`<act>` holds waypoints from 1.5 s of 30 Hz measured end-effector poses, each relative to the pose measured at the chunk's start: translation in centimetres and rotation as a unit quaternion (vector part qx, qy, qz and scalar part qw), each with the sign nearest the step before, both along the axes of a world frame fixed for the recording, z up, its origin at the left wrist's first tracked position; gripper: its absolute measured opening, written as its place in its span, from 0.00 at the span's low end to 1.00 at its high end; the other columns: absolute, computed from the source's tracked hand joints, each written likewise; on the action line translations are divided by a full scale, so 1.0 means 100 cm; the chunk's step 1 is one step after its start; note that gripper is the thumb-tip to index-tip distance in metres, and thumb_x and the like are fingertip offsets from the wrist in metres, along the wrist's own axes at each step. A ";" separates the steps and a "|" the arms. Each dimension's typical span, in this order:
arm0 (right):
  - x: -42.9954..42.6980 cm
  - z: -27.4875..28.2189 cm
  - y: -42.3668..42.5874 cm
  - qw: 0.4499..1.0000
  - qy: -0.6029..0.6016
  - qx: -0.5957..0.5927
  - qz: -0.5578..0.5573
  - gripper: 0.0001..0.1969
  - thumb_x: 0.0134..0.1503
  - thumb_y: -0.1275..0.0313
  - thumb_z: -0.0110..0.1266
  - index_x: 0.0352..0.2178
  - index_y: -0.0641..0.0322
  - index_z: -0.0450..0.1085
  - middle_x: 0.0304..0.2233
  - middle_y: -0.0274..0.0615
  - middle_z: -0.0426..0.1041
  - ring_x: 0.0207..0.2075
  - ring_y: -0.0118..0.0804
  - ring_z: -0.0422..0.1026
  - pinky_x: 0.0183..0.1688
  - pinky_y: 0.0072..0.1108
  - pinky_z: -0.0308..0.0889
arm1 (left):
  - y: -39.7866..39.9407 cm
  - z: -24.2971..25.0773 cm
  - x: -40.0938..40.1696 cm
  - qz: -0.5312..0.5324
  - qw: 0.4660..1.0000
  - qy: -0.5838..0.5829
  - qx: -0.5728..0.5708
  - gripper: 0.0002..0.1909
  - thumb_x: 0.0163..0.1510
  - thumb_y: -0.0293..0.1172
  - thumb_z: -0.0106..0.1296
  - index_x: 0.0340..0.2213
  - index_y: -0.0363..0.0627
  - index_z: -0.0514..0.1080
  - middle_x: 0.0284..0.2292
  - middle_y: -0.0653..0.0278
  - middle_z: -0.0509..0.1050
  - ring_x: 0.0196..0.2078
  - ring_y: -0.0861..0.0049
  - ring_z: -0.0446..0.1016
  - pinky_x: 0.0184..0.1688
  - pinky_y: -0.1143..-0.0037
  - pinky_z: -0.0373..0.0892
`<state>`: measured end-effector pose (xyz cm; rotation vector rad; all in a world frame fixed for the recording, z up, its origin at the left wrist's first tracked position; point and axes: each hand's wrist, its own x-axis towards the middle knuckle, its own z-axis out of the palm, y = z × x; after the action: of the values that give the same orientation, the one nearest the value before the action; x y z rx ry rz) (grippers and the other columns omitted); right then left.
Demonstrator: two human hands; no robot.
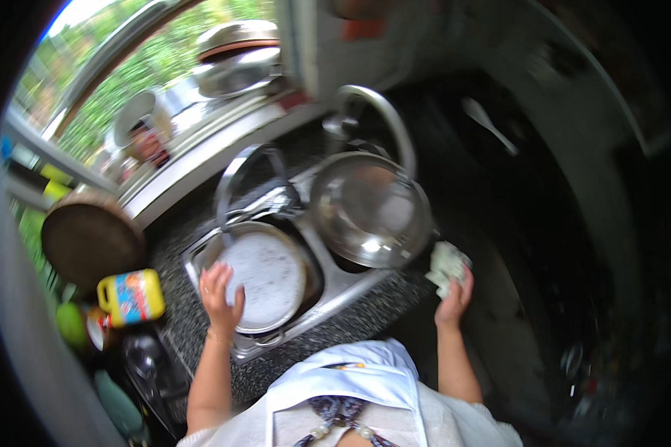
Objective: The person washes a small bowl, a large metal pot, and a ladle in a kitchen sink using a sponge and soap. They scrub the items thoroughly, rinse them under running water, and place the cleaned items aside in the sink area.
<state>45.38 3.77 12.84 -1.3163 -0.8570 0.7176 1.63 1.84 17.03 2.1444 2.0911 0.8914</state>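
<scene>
My right hand (454, 299) grips a crumpled pale cloth (446, 267), held out to the right of the sink, close to the counter's edge. Fingers apart, my left hand (221, 296) is over the left rim of a pot of foamy white water (265, 279); whether it touches the rim I cannot tell. That pot sits in the left bowl of a steel double sink (327, 274). Over the right bowl rests a wide, shiny steel pan (372, 209). Behind the left bowl a chrome faucet (237, 173) arches towards the pot.
A yellow jug (131, 297) with a label lies on the left of the speckled dark countertop (335, 335). Behind it leans a round brown board (92, 240). On the windowsill are stacked metal pots (237, 61) and a pale mug (140, 117). A white spoon (489, 125) lies farther right.
</scene>
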 end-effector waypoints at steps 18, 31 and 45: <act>0.027 -0.127 0.034 0.802 -0.561 -0.203 -0.006 0.22 0.50 0.71 0.43 0.49 0.56 0.57 0.48 0.42 0.63 0.44 0.49 0.60 0.50 0.36 0.50 | 0.290 0.081 -0.218 0.288 0.881 0.338 -0.161 0.58 0.30 0.50 0.62 0.58 0.62 0.38 0.57 0.69 0.49 0.61 0.72 0.41 0.57 0.54 0.32; 0.017 -0.124 0.035 0.788 -0.575 -0.219 -0.001 0.22 0.51 0.71 0.43 0.49 0.54 0.57 0.48 0.39 0.63 0.42 0.48 0.61 0.50 0.35 0.49 | 0.240 0.046 -0.268 0.237 0.888 -0.226 0.325 0.23 0.50 0.22 0.45 0.49 0.35 0.56 0.45 0.54 0.62 0.49 0.67 0.61 0.51 0.71 0.58; 0.029 -0.139 0.034 0.784 -0.586 -0.203 -0.033 0.24 0.48 0.70 0.46 0.49 0.49 0.57 0.42 0.43 0.67 0.44 0.48 0.60 0.49 0.37 0.50 | -0.020 -0.048 0.012 0.259 0.834 -0.486 0.043 0.18 0.56 0.42 0.43 0.22 0.40 0.70 0.22 0.69 0.67 0.26 0.86 0.62 0.30 0.83 0.60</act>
<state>48.29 7.12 -1.06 -2.2119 -1.6754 -0.1046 2.85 -0.20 12.26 0.7174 1.9793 1.6570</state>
